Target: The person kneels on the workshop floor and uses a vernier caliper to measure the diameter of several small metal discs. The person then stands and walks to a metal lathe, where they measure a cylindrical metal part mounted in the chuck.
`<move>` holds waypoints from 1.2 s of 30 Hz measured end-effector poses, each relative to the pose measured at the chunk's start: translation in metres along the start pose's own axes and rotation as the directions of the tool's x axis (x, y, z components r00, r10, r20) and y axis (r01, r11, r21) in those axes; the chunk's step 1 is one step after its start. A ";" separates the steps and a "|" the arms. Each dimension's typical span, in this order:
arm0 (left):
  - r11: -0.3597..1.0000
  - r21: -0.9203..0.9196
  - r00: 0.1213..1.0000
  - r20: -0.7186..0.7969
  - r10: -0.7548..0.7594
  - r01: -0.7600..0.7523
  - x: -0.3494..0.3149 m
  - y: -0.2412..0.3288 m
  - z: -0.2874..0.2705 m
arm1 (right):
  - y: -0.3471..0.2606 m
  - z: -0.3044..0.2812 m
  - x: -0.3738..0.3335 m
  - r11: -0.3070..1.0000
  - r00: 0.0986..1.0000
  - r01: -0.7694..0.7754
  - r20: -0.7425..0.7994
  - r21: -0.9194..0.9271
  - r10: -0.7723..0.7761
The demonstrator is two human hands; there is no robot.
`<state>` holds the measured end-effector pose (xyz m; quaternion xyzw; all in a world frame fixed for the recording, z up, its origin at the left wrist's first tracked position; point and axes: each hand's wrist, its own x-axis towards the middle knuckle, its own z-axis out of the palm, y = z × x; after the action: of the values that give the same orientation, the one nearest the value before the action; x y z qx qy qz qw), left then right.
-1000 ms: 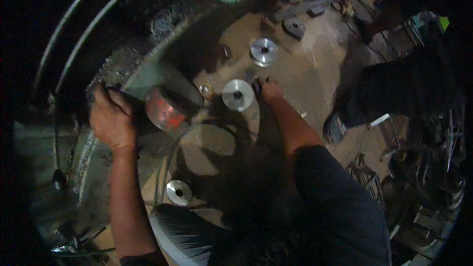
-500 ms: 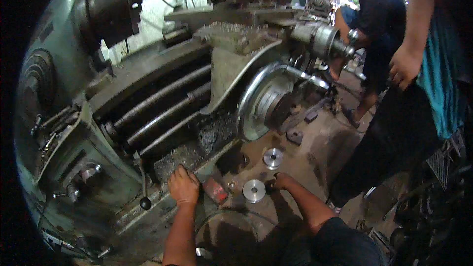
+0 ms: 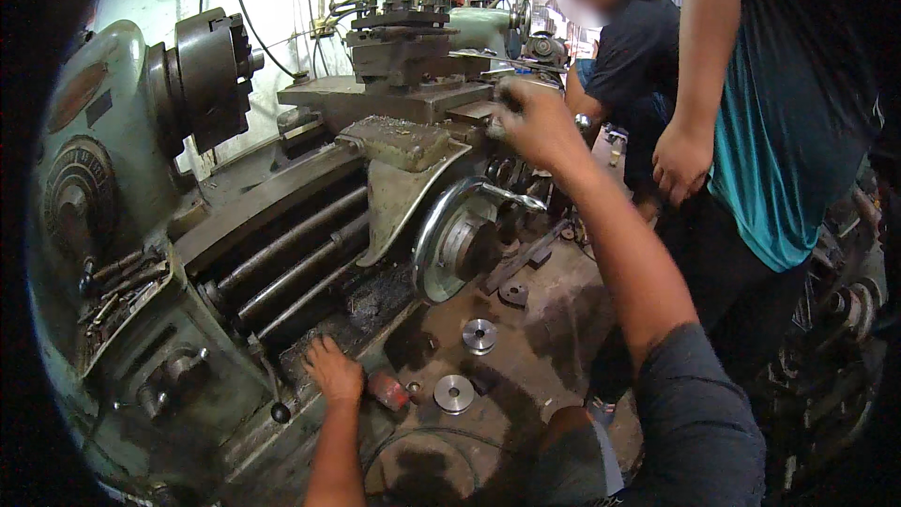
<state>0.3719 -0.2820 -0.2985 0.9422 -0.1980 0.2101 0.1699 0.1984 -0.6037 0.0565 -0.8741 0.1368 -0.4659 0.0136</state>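
My left hand (image 3: 333,371) rests with fingers spread on the chip-strewn lower ledge of a green metal lathe (image 3: 211,314). Just right of it lies a red block-like thing (image 3: 388,391). My right hand (image 3: 540,127) is raised in front of the lathe's carriage, fingers curled and slightly blurred; what they hold, if anything, cannot be made out. It hides the cross-slide dial. Below, on the floor, lie two shiny round metal discs with centre holes, a nearer disc (image 3: 453,394) and a farther disc (image 3: 479,335).
A chromed handwheel (image 3: 435,239) juts out from the carriage. The chuck (image 3: 208,80) is at upper left, and the tool post (image 3: 404,47) stands behind. One person (image 3: 751,131) stands close on my right; another person (image 3: 624,52) is crouched farther back.
My right hand has risen from beside the nearer disc on the floor to the carriage. My left hand stays on the ledge. The head view has tilted upward.
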 end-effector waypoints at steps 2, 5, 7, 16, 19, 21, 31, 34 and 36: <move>1.000 -0.004 0.999 -0.030 -0.009 0.009 0.004 0.003 0.003 | 0.015 0.006 0.064 0.924 0.999 -0.021 -0.033 -0.382 0.009; 0.999 0.035 0.998 -0.056 0.015 -0.013 0.002 0.007 0.006 | 0.054 0.027 0.118 0.848 0.984 -0.084 0.089 -0.523 0.153; 0.995 0.076 0.993 -0.095 0.065 -0.058 0.003 0.004 0.007 | 0.075 0.045 0.144 0.833 0.961 -0.120 0.146 -0.540 0.233; 0.989 0.085 0.981 -0.143 0.129 -0.117 0.003 0.003 0.016 | 0.101 0.108 0.177 0.803 0.908 -0.151 0.240 -0.577 0.343; 0.987 0.099 0.978 -0.154 0.139 -0.124 0.002 0.002 0.018 | 0.097 0.100 0.172 0.773 0.885 -0.294 0.145 -0.562 0.442; 0.983 0.131 0.978 -0.146 0.147 -0.129 0.003 0.001 0.020 | 0.097 0.090 0.162 0.749 0.852 -0.448 0.020 -0.488 0.523; 0.987 0.146 0.995 -0.060 0.080 -0.071 0.003 -0.001 0.026 | 0.123 -0.027 0.112 0.687 0.686 -0.718 -0.280 -0.112 0.672; 0.978 0.167 0.985 -0.098 0.142 -0.124 0.002 -0.002 0.025 | 0.128 -0.069 0.054 0.955 0.963 -0.257 -0.048 0.149 0.267; 0.977 0.170 0.987 -0.073 0.140 -0.126 0.000 -0.002 0.023 | 0.112 -0.088 0.016 0.833 0.961 -0.249 0.019 0.494 0.275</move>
<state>0.3804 -0.2899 -0.3186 0.9279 -0.2351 0.2764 0.0854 0.1093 -0.7064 0.1018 -0.8021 0.1325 -0.5019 0.2954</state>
